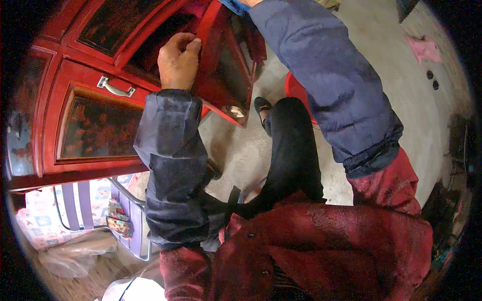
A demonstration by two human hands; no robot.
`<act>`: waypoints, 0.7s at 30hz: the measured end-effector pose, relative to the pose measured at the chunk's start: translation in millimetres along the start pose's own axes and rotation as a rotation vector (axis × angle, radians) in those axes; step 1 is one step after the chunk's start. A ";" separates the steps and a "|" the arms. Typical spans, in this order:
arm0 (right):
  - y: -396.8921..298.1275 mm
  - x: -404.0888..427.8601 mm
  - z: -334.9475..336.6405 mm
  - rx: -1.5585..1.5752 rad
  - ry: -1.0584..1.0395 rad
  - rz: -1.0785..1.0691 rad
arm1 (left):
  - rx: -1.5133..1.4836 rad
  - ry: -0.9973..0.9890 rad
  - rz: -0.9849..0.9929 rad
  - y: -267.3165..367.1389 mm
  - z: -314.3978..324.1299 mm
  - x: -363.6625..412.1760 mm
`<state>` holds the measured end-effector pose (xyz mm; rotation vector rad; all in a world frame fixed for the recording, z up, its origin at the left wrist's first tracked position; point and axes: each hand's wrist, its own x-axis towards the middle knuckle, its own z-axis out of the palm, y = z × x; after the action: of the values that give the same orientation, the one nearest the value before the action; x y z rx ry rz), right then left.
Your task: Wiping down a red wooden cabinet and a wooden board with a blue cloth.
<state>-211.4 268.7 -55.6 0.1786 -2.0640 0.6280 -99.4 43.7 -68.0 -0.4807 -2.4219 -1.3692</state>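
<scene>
My left hand [177,62] is curled at the edge of an open red cabinet door [211,28], its thumb against the frame. The door's panel is dark and glossy, and a small pale object [237,111] shows at its lower corner. At the top edge of the view, my right hand [251,2] is mostly cut off. Beside its fingers is a blue cloth [235,6], pressed near the door's upper part. Behind my left hand the red wooden cabinet [143,84] has a dark opening, with its inside hardly visible.
A closed lower front with a silver pull handle [116,87] is left of my forearm. Below stands a purple-slatted metal chair [130,222] near a clear plastic sheet [77,254]. A round red object [296,88] sits beside my leg; a pink piece [424,49] lies farther right.
</scene>
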 end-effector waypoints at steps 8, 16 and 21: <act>-1.5 -5.3 -14.1 -0.096 -0.130 -0.044 | 0.089 0.040 0.048 3.4 13.4 -4.9; -40.1 -29.5 -44.7 -0.075 -0.310 0.009 | 0.166 0.054 0.063 7.6 10.8 -8.2; -51.9 -46.6 -64.3 -0.065 -0.313 -0.046 | 0.180 0.044 0.039 15.8 17.6 -8.8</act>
<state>-118.5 250.8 -47.8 0.3022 -2.3701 0.5296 -86.5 65.4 -68.5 -0.4442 -2.4576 -1.1215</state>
